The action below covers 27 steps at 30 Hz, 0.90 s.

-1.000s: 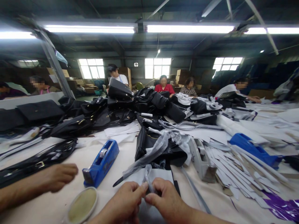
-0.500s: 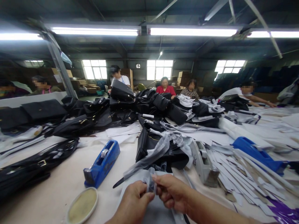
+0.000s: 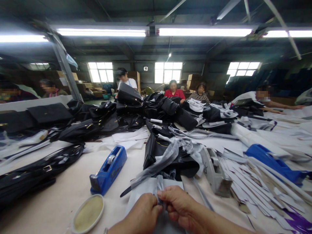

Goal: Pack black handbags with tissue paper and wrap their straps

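Observation:
My left hand (image 3: pixel 143 213) and my right hand (image 3: pixel 179 204) meet at the bottom centre, fingers pinched close together. Between them both grip a strip of translucent plastic wrap (image 3: pixel 159 182), partly hidden by the fingers. White sheet material (image 3: pixel 138 191) lies beneath the hands. Just beyond is a black bag (image 3: pixel 158 146) with a wrapped strap (image 3: pixel 161 161) lying across it. The dark pointed end of a strap (image 3: pixel 125 191) sticks out to the left of the hands.
A blue tape dispenser (image 3: pixel 108 170) and a round tin (image 3: pixel 88 213) stand left. Right are a grey dispenser (image 3: pixel 215 172), paper strips (image 3: pixel 248 182) and another blue dispenser (image 3: pixel 273 162). Black bags (image 3: pixel 129 100) are heaped behind; several people work around the table.
My hands have drawn closer together on the plastic, and my left hand has turned so its back shows more. The view has shifted slightly. The person at far right has moved an arm.

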Each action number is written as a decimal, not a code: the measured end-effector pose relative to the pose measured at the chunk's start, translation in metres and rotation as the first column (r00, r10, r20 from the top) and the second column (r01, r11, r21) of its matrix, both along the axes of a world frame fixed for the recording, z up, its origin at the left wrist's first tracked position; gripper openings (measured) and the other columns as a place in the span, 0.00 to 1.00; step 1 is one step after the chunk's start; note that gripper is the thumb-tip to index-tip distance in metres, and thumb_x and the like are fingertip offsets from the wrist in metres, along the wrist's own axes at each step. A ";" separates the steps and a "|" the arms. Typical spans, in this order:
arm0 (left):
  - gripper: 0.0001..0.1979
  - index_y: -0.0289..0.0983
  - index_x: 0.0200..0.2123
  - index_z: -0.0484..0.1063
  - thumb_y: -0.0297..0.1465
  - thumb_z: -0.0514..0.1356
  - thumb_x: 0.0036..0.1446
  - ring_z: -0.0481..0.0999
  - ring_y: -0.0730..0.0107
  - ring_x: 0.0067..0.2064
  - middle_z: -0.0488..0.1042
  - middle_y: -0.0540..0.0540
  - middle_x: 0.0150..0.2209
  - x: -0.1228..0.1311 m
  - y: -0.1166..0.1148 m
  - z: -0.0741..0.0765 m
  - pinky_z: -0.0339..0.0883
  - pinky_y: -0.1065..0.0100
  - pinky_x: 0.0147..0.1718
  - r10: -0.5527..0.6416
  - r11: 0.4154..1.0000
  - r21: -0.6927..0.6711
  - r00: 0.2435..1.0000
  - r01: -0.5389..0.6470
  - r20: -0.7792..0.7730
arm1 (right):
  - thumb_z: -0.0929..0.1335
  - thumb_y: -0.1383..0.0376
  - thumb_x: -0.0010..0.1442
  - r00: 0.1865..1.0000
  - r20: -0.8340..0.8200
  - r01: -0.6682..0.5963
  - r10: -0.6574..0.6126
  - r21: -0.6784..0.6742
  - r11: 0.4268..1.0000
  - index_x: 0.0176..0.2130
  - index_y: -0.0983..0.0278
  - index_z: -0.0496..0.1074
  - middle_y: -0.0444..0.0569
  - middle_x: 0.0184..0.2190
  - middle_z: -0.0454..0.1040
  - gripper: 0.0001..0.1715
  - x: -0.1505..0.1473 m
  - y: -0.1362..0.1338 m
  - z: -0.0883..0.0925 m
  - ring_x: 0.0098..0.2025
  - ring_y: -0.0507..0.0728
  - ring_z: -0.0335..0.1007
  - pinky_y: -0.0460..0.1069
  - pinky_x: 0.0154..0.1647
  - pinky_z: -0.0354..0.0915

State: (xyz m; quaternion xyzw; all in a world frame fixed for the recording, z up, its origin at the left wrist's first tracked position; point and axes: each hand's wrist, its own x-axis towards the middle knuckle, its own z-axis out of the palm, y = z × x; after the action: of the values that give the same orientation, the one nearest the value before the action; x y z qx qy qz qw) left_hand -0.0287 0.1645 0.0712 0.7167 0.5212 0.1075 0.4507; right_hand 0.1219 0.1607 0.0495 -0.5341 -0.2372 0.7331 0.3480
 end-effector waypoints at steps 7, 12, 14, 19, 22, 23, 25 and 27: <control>0.13 0.38 0.39 0.78 0.32 0.55 0.56 0.79 0.52 0.43 0.81 0.39 0.41 -0.006 -0.002 0.025 0.66 0.61 0.40 -0.134 0.972 0.165 0.970 0.169 -0.205 | 0.71 0.67 0.55 0.986 0.165 0.001 -0.009 0.048 0.999 0.25 0.61 0.60 0.33 0.09 0.54 0.15 -0.004 0.003 0.000 0.12 0.45 0.41 0.42 0.12 0.34; 0.15 0.36 0.42 0.75 0.39 0.54 0.61 0.76 0.55 0.39 0.78 0.40 0.36 -0.059 -0.012 0.033 0.60 0.62 0.36 0.240 0.911 0.403 0.909 -0.089 -0.341 | 0.70 0.64 0.56 0.979 0.206 -0.006 -0.012 0.084 0.996 0.26 0.61 0.60 0.33 0.11 0.54 0.15 -0.002 -0.003 -0.004 0.12 0.45 0.42 0.41 0.12 0.35; 0.17 0.37 0.35 0.75 0.44 0.55 0.60 0.76 0.55 0.36 0.78 0.42 0.32 -0.076 -0.024 0.024 0.57 0.63 0.33 0.292 0.926 0.342 0.876 -0.159 -0.384 | 0.70 0.64 0.56 0.977 0.214 -0.010 -0.012 0.098 0.995 0.25 0.61 0.59 0.33 0.11 0.54 0.16 -0.003 -0.006 -0.006 0.12 0.45 0.43 0.42 0.12 0.35; 0.21 0.38 0.25 0.74 0.47 0.55 0.59 0.75 0.56 0.32 0.77 0.43 0.27 -0.075 -0.043 0.002 0.52 0.64 0.30 0.255 0.957 0.226 0.898 -0.182 -0.359 | 0.70 0.64 0.56 0.973 0.231 -0.040 0.012 0.118 0.992 0.24 0.61 0.58 0.33 0.11 0.54 0.16 -0.008 -0.007 -0.008 0.12 0.45 0.44 0.42 0.12 0.36; 0.14 0.37 0.23 0.70 0.39 0.56 0.56 0.73 0.59 0.32 0.74 0.45 0.26 -0.059 -0.043 0.004 0.52 0.65 0.30 0.222 0.963 0.217 0.926 -0.160 -0.304 | 0.69 0.65 0.57 0.969 0.245 -0.052 0.022 0.115 0.992 0.24 0.60 0.58 0.33 0.11 0.54 0.16 -0.008 -0.006 -0.005 0.12 0.45 0.43 0.42 0.13 0.35; 0.13 0.38 0.22 0.67 0.37 0.56 0.55 0.72 0.61 0.31 0.72 0.47 0.25 -0.055 -0.043 0.008 0.52 0.66 0.30 0.211 0.966 0.202 0.941 -0.160 -0.264 | 0.69 0.65 0.56 0.969 0.248 -0.052 0.022 0.114 0.992 0.24 0.60 0.57 0.33 0.11 0.54 0.16 -0.007 -0.006 -0.004 0.12 0.45 0.43 0.42 0.13 0.35; 0.12 0.39 0.22 0.62 0.37 0.56 0.55 0.68 0.65 0.30 0.66 0.51 0.24 -0.048 -0.047 0.019 0.53 0.67 0.29 0.208 0.966 0.185 0.967 -0.179 -0.151 | 0.69 0.64 0.55 0.968 0.249 -0.049 0.019 0.113 0.992 0.24 0.60 0.57 0.33 0.10 0.53 0.16 -0.004 -0.008 0.002 0.12 0.45 0.42 0.42 0.13 0.35; 0.13 0.40 0.23 0.61 0.38 0.57 0.56 0.66 0.68 0.30 0.63 0.53 0.24 -0.045 -0.054 0.030 0.54 0.68 0.30 0.201 0.959 0.207 0.979 -0.192 -0.025 | 0.69 0.65 0.52 0.970 0.242 -0.049 0.017 0.126 0.991 0.23 0.60 0.57 0.32 0.10 0.52 0.15 -0.004 -0.015 0.009 0.12 0.45 0.41 0.42 0.13 0.35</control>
State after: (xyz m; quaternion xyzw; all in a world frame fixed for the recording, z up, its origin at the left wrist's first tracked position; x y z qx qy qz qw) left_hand -0.0732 0.1107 0.1009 0.7059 0.5864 0.1879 0.3500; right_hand 0.1180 0.1462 0.0589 -0.5909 -0.3341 0.6514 0.3390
